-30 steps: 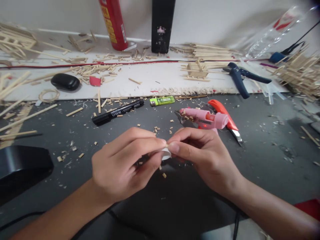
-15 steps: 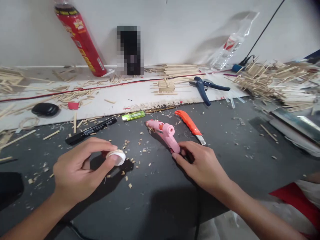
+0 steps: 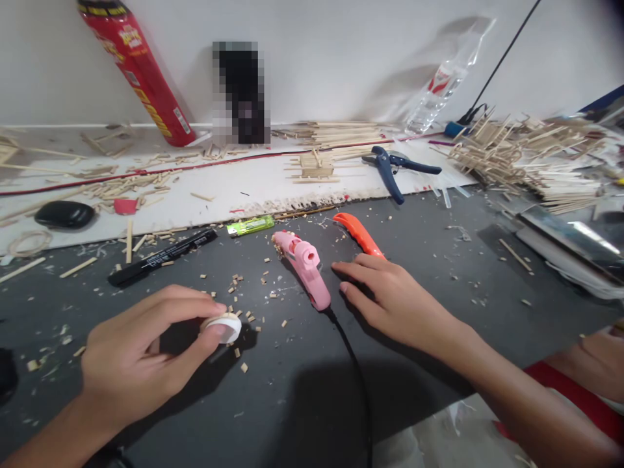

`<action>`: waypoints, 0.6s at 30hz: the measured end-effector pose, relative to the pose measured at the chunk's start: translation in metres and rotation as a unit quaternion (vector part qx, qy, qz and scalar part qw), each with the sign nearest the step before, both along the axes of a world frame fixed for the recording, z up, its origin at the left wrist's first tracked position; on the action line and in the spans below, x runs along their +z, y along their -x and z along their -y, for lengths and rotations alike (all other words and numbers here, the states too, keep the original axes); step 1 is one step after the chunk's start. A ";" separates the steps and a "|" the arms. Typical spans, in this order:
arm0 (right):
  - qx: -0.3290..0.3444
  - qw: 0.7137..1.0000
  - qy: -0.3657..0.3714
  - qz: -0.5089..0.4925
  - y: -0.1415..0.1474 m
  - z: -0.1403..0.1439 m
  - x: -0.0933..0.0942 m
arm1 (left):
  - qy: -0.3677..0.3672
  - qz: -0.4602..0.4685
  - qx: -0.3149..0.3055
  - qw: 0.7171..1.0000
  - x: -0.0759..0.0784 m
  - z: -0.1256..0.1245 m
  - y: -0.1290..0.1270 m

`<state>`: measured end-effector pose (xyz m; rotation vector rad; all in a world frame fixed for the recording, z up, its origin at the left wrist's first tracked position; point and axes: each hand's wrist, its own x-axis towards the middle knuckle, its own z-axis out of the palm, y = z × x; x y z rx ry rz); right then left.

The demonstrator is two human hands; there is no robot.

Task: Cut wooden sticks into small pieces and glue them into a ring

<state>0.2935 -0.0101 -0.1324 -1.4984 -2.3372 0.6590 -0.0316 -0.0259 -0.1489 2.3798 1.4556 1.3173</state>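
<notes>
Between the thumb and fingers of my left hand (image 3: 141, 354) is a small white round cap-like piece (image 3: 231, 327), its rim tilted toward me. My right hand (image 3: 397, 299) holds nothing; its fingers are apart, just above the dark tabletop (image 3: 273, 416). A pink glue gun (image 3: 305, 266) lies to the left of those fingers, not touched by them, with its black cord running toward me. The orange utility knife (image 3: 359, 233) lies beyond my right hand, which hides its blade end. Tiny wood bits (image 3: 236, 279) are scattered between my left hand and the glue gun.
Behind are a black marker (image 3: 163, 257), a green lighter (image 3: 250, 225) and a small stick-built piece (image 3: 316, 164). Blue cutters (image 3: 390, 174) lie on the white board (image 3: 195, 207). A red spray can (image 3: 141, 78) leans at the wall. Wooden sticks (image 3: 507, 153) pile up at right.
My right hand has let go of the glue gun's handle and moved away to its right, over the knife's blade end. My left hand keeps the white piece. The view has shifted slightly.
</notes>
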 end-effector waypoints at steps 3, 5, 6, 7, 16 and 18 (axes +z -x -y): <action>0.006 0.999 -0.006 0.040 0.000 -0.008 -0.002 | -0.001 -0.012 -0.007 1.000 -0.001 0.002 0.002; 0.004 0.999 -0.008 0.036 0.003 -0.012 -0.004 | -0.010 -0.018 -0.008 1.000 0.000 0.003 0.003; 0.007 0.999 -0.009 0.035 0.005 -0.014 -0.004 | -0.008 -0.030 -0.015 0.999 0.002 0.003 0.003; 0.013 0.999 -0.008 0.034 0.007 -0.016 -0.005 | -0.004 -0.044 -0.025 0.999 0.003 0.003 0.004; 0.073 0.993 -0.081 0.040 0.006 -0.033 -0.009 | -0.028 -0.079 -0.101 0.991 0.015 0.004 0.005; 0.161 0.974 -0.121 0.100 0.003 -0.045 -0.005 | -0.038 -0.084 -0.098 0.991 0.014 0.005 0.006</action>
